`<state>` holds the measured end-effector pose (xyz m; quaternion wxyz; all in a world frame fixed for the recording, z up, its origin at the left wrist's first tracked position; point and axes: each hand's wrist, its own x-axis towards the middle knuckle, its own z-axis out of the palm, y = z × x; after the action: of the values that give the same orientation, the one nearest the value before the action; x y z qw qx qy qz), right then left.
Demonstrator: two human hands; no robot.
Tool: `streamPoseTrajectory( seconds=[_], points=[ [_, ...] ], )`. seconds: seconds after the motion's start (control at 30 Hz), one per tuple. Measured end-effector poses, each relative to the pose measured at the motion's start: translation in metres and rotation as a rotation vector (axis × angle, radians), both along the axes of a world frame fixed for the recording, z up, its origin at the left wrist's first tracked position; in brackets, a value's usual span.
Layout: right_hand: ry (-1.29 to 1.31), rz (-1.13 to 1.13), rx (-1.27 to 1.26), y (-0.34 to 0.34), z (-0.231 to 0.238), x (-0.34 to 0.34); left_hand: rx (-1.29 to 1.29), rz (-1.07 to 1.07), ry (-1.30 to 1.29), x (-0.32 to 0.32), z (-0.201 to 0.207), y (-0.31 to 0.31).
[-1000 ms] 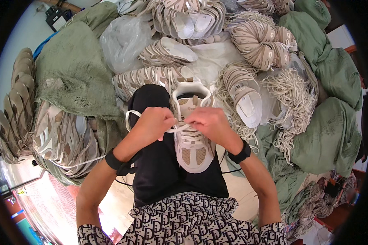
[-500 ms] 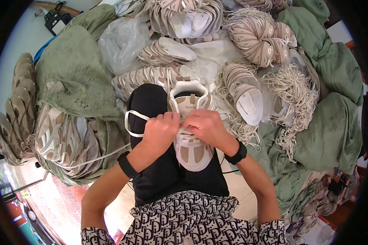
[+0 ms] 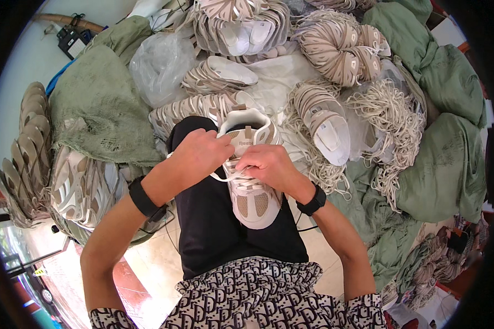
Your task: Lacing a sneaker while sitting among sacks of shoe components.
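Note:
A beige and white shoe upper (image 3: 255,205) rests on my black-trousered lap, its toe toward me and its collar opening away. White lacing crosses its front. My left hand (image 3: 200,154) is closed at the left eyelet edge near the tongue; its fingertips are partly hidden, so what they pinch is unclear. A loop of white shoelace (image 3: 220,177) hangs below that hand and runs to the fingers of my right hand (image 3: 270,164). The right hand is pinched on the lace over the middle of the shoe upper. Both wrists wear black bands.
Bundles of similar shoe uppers (image 3: 340,49) lie ahead, with another stack (image 3: 24,156) at far left. A heap of loose white laces (image 3: 389,120) sits at the right, beside green cloth (image 3: 442,170). Green sacking (image 3: 96,104) and a clear plastic bag (image 3: 162,66) are at the left.
My left hand has moved up and left along the shoe upper, its elbow swinging outward. The big lace loop left of it has shrunk to a small one. My right hand stays about in place.

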<state>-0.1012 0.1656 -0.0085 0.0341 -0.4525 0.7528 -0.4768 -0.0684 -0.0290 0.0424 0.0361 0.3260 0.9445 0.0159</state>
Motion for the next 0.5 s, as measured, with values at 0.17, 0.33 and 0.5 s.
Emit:
streamPoseTrajectory(
  seconds=[0.17, 0.33, 0.5],
  points=[
    [-0.043, 0.007, -0.009, 0.0, -0.001, 0.001, 0.014, 0.011, -0.005, 0.011, -0.008, -0.009],
    [-0.051, 0.021, 0.001, 0.0, -0.004, 0.002, 0.035, 0.135, -0.161, 0.001, -0.007, -0.003],
    [-0.028, -0.002, -0.036, -0.002, -0.005, 0.006, -0.131, 0.221, -0.375, -0.018, -0.003, 0.012]
  ],
)
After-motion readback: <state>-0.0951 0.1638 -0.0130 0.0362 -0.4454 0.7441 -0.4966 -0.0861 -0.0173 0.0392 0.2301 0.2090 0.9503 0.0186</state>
